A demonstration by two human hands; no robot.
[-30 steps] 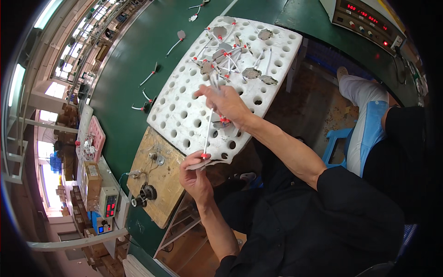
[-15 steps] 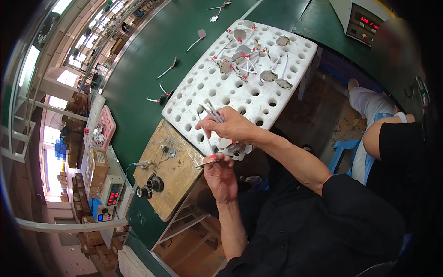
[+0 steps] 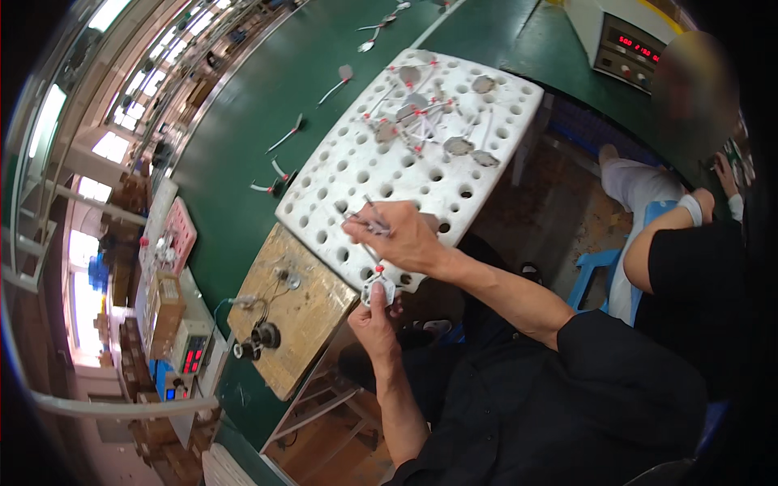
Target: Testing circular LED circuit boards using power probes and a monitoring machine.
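Observation:
Near the front corner of a white foam board with many round holes [image 3: 320, 180], both my hands are at work. My left hand [image 3: 374, 328] pinches a small round circuit board [image 3: 379, 293], its thumb across the face. A red-banded white wire runs up from that piece toward my right hand [image 3: 409, 236]. This right hand is closed around a slim grey metal tool that looks like tweezers [image 3: 374, 217], pointing up and left. Whether its fingertips also hold the wire is hidden by blur. Several similar round boards with wires [image 3: 417, 105] lie heaped on the foam's far half.
A worn wooden board [image 3: 292, 312] carrying a dark round fixture [image 3: 266, 334] is left of my hands. More wired pieces [image 3: 344, 74] lie on the green table [image 3: 235, 146]. A power supply [image 3: 636, 49] stands far right; a person sits at the right beside a blue stool [image 3: 587, 275].
My left hand has turned the round circuit board so its flat face shows. My right hand has come slightly lower and nearer to it. The whole view has shifted a little.

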